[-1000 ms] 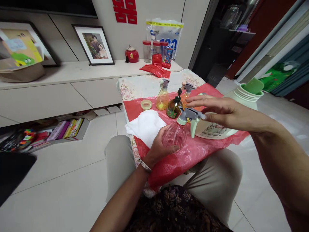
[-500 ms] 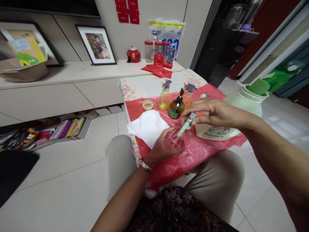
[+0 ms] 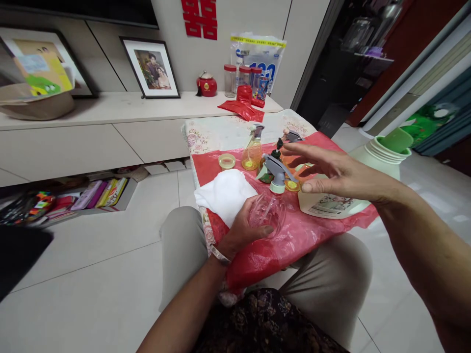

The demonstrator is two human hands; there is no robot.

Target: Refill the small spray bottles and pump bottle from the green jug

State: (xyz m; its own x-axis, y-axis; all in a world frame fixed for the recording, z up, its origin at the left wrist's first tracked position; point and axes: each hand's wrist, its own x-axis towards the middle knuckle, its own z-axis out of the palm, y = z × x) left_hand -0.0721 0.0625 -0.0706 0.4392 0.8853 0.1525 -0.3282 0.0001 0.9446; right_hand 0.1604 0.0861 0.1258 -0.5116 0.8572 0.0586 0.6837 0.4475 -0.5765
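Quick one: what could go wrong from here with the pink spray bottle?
1. Only the left hand grips the pink spray bottle; if that grip loosens, the bottle could tip.
2. The right hand is open beside the spray head; an off-center push might twist or tilt it.
3. The dark pump bottle appears just behind the spray head, so a forward reach could knock it.

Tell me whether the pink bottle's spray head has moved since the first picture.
Yes, the spray head turned: its trigger, first toward the pale-green jug, now points left, away.
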